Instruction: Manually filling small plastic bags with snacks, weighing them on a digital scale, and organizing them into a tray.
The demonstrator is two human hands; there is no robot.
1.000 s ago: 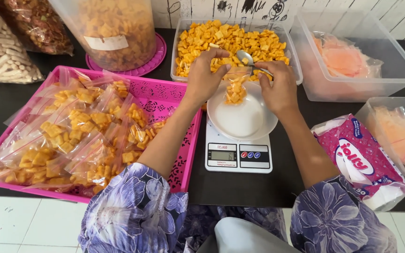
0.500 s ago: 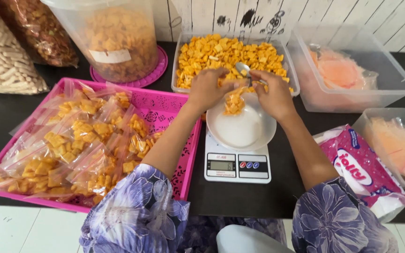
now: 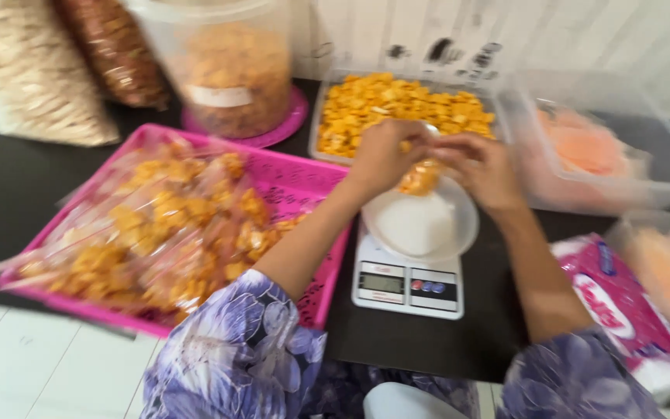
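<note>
Black tabletop: both hands pinch a clear crinkly snack bag over a round white bowl.

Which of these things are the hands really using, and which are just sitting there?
In use:
- left hand and right hand, both on the small bag of crackers
- white bowl on the scale
- tub of orange crackers

Just sitting there:
- pink tray of filled bags
- big jar
- pink tissue pack
- tub of pink chips
</note>
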